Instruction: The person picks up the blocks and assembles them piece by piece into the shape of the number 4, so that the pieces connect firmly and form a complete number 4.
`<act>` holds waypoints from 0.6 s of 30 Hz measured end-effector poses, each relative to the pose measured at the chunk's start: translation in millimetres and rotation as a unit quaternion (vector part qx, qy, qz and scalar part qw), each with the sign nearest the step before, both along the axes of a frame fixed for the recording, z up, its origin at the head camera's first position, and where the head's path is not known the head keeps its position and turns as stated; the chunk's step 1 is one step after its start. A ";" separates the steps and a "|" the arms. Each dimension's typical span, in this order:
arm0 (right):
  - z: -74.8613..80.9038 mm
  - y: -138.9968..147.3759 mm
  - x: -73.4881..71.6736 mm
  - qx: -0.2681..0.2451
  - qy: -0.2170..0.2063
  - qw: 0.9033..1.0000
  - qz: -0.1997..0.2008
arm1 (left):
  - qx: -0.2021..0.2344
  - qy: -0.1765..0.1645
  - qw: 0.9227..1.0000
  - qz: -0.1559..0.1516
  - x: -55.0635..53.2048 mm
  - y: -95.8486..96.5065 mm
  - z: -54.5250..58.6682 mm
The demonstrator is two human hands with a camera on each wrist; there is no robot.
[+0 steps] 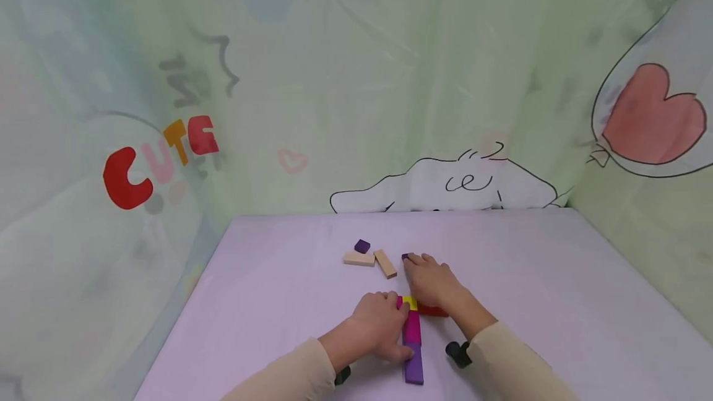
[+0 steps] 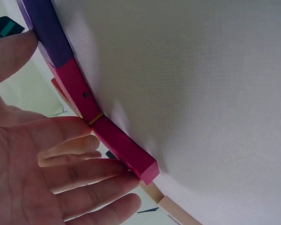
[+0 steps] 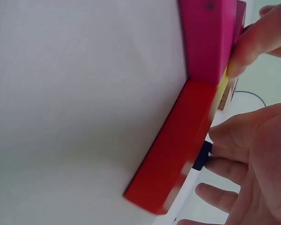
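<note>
Blocks lie end to end on the table: a purple block (image 1: 414, 369) nearest the body, then a magenta block (image 1: 412, 328), with a yellow block (image 1: 411, 302) at its far end. A second magenta block (image 2: 124, 147) and a red block (image 3: 171, 150) angle out to either side of the yellow one. My left hand (image 1: 380, 325) rests along the left of this shape, thumb at the purple block, nearly straight fingers touching the yellow and second magenta blocks. Beyond the red block, my right hand (image 1: 431, 280) pinches a small dark purple block (image 3: 203, 155) in its fingertips.
Two plain wooden blocks, one lying sideways (image 1: 359, 258) and one slanted (image 1: 385, 263), sit farther back, left of the right hand. Another dark purple block (image 1: 362, 246) lies just behind them. A printed cloth (image 1: 362, 110) rises behind the table (image 1: 267, 289).
</note>
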State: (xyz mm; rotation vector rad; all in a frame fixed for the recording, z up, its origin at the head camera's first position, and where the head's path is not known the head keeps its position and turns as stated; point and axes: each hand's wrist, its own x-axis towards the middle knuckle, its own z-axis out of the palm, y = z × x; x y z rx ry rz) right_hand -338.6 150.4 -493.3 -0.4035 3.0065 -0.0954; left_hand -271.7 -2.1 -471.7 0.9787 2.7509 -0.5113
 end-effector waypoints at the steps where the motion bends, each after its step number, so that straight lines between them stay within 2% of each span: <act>1: -0.3 1.6 -1.0 0.001 0.000 1.000 -0.003 | -0.001 -0.001 1.000 0.001 -0.1 0.3 0.2; 10: -2.7 6.3 -6.7 0.007 -0.006 1.000 -0.011 | -0.002 -0.002 1.000 0.005 -0.9 -0.3 0.0; 18: -1.2 -1.6 -3.7 -0.015 -0.010 1.000 -0.007 | 0.000 0.001 1.000 -0.002 -0.7 -1.3 -1.7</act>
